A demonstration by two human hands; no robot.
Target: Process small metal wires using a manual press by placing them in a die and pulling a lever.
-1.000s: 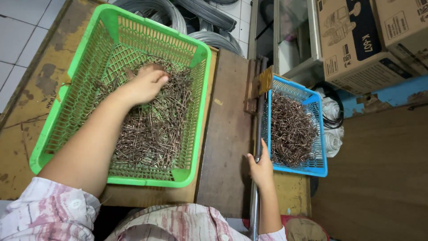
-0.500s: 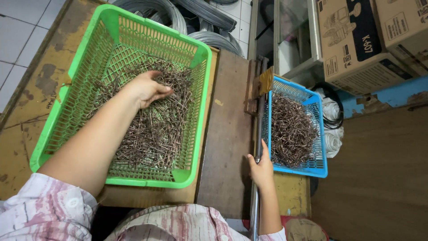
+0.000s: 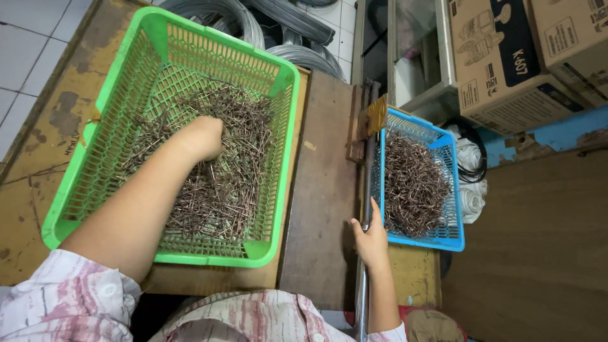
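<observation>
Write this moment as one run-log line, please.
left hand: fist in wire pieces, green basket | right hand: on metal bar beside blue basket

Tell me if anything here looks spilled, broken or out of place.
Nothing looks spilled: the wire pieces stay inside the green basket and the blue basket. The wooden bench has worn, patchy paint. The left hand is in the green basket; the right hand rests on the metal bar.
</observation>
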